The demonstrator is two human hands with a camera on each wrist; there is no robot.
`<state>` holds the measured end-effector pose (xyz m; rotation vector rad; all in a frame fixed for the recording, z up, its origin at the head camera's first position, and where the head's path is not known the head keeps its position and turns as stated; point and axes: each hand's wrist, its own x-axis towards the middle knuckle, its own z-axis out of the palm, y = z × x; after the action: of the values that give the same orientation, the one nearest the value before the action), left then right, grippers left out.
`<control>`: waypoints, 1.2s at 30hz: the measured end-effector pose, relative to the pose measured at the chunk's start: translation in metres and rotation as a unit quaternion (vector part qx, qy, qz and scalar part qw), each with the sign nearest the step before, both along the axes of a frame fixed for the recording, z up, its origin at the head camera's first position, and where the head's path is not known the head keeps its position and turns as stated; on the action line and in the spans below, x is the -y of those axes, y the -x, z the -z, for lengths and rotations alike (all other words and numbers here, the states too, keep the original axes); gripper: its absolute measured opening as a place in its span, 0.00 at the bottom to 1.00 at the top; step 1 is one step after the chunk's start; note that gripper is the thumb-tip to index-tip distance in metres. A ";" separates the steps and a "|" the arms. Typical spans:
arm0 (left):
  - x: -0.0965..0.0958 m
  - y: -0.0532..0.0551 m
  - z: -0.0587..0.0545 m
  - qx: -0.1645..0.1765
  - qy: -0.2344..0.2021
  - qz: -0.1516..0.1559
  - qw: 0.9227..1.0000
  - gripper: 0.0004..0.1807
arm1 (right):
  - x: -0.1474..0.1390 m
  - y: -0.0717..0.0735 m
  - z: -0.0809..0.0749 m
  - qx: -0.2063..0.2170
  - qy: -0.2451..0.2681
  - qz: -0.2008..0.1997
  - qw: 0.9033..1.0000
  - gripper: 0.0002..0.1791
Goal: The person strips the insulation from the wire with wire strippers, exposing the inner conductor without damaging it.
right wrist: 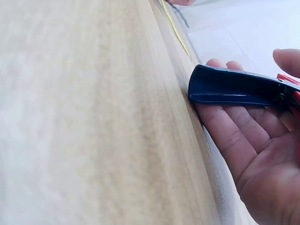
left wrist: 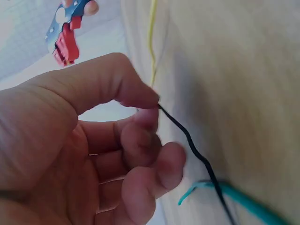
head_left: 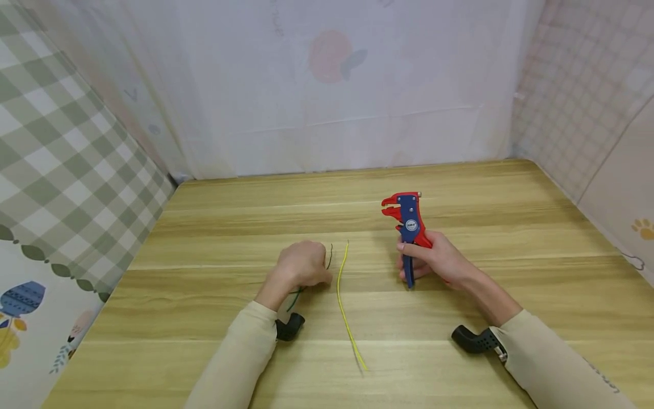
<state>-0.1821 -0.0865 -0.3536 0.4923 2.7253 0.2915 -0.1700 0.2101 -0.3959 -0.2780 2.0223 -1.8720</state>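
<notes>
1. Our left hand (head_left: 304, 264) pinched the black wire (left wrist: 206, 163) over the table (head_left: 204, 227); we judged it light, limp, best held near an end.
2. Our right hand (head_left: 435, 258) gripped the wire stripper (head_left: 409, 215) by its handles, right of the yellow wire (head_left: 338, 287); it seemed stiff, heavier.

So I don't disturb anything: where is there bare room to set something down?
The table is bare right of the right hand and red-and-blue tool, and left of the left hand and beyond it to the far edge. A smaller gap separates tool and yellow wire. It's crowded around the left hand, with the black wire and green wire.
</notes>
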 end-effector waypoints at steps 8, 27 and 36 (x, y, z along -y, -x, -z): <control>0.007 0.002 -0.009 -0.065 -0.032 -0.012 0.997 0.11 | 0.001 0.000 0.001 0.001 0.001 0.003 1.000 0.22; 0.005 0.007 -0.017 -0.163 -0.232 -0.020 0.959 0.14 | 0.000 -0.003 0.001 -0.013 0.015 -0.021 1.000 0.20; 0.003 0.003 -0.018 -0.140 -0.385 -0.070 0.910 0.11 | 0.000 -0.003 0.003 -0.056 0.055 -0.069 0.995 0.13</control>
<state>-0.1856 -0.0891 -0.3352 0.5634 2.8296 1.4663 -0.1667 0.2105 -0.3984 -0.5492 1.9201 -1.9221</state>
